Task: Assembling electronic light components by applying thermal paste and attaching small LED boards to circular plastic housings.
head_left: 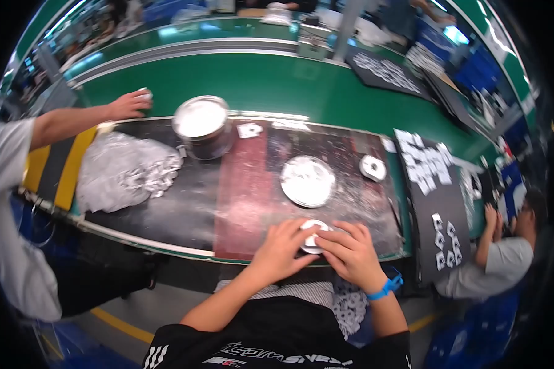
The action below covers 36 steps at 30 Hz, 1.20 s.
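Observation:
Close to the bench's front edge, a small white round part (312,238) with a paler piece on top sits between my hands. My left hand (281,251) grips it from the left side, fingers curled along its rim. From the right, my right hand (349,251) presses its fingers onto the top and edge; a blue band circles that wrist. Just beyond them lies a round white-topped dish (308,181). A white ring-shaped part (372,168) rests farther right. What lies under my fingers is hidden.
A white-topped tub (201,120) and a plastic bag of white parts (129,171) stand at left. Dark boards with white pieces (434,203) lie at right. Behind runs a green conveyor (277,83). A co-worker's hand (131,104) reaches over it; another person sits at right.

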{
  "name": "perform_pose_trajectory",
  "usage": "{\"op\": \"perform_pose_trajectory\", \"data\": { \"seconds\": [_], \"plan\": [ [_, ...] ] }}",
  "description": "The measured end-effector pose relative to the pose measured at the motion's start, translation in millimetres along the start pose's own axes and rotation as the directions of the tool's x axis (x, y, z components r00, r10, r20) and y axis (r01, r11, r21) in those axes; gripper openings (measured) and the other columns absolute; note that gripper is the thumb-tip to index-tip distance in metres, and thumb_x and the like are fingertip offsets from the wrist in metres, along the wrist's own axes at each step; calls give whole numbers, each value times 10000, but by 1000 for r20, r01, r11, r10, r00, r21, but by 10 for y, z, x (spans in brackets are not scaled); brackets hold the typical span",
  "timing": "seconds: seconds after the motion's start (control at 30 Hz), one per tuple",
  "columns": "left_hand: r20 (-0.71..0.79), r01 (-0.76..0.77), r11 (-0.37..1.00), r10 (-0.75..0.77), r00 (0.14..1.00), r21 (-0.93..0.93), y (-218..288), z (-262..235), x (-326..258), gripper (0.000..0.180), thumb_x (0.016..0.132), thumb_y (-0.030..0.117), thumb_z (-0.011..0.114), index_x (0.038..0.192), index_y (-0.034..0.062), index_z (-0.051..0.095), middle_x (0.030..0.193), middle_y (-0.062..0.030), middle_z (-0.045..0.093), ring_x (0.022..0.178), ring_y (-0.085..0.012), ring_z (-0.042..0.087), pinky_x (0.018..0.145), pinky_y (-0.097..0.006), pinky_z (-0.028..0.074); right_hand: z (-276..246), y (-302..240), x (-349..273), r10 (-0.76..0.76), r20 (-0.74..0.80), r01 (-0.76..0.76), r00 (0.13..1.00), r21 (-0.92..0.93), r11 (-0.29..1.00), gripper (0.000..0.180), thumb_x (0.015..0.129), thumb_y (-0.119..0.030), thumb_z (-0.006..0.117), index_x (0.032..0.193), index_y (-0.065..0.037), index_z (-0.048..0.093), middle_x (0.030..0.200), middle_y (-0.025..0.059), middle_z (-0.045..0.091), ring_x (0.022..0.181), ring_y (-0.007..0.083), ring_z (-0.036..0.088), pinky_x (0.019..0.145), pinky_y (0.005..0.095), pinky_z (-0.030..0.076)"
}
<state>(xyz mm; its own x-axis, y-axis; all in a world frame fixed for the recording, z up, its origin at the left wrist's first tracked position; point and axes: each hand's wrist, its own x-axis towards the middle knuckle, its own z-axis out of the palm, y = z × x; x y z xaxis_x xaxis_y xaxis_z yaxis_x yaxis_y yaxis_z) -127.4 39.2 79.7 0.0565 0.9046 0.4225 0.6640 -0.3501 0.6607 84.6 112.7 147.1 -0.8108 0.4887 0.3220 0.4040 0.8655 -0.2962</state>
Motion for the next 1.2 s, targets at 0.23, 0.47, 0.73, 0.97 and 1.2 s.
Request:
{"op": "perform_pose_trajectory", "data": {
  "seconds": [0.23,0.47,0.73,0.97,1.2],
  "plan": [
    [-9,-4,998,4,1000,-60,-5,41,-63,595,863,225,791,1417,166,583,1421,-129,565,1293,-352,543,1063,-481,432,86,52,-9,-11,-36,15,999,98,995,308,860,-122,757,1167,-145,772,1229,9,717,1216,305,614,1016,468,438],
    [-119,-16,997,7,993,-76,6,-75,-102,599,859,261,816,1405,146,598,1460,-157,536,1323,-372,533,1087,-506,441,482,167,-227,189,-210,-101,959,371,923,399,880,-226,750,1241,-60,710,1392,204,596,1264,403,576,1089,497,450],
    [-503,312,828,-42,863,466,-776,-1708,80,122,867,81,727,987,60,715,1005,-146,735,949,-369,672,873,-457,510,424,214,-208,236,-269,-123,934,378,918,414,871,-225,736,1235,-33,692,1341,202,615,1210,395,587,1056,476,463],
    [-300,336,460,-152,942,822,-1861,-2218,395,249,777,217,790,998,102,777,1097,-51,678,1108,-287,575,917,-476,421,417,212,-193,233,-246,-111,941,426,898,406,770,-73,766,1171,-44,711,1280,181,627,1195,390,590,1044,478,476],
    [-294,337,365,-169,941,868,-1955,-2302,472,94,797,169,735,822,94,787,956,-54,699,1028,-290,622,882,-487,427,411,174,-186,208,-276,-81,938,409,909,381,800,-70,772,1177,-64,717,1278,168,634,1196,384,590,1042,478,478]
  ]
}}
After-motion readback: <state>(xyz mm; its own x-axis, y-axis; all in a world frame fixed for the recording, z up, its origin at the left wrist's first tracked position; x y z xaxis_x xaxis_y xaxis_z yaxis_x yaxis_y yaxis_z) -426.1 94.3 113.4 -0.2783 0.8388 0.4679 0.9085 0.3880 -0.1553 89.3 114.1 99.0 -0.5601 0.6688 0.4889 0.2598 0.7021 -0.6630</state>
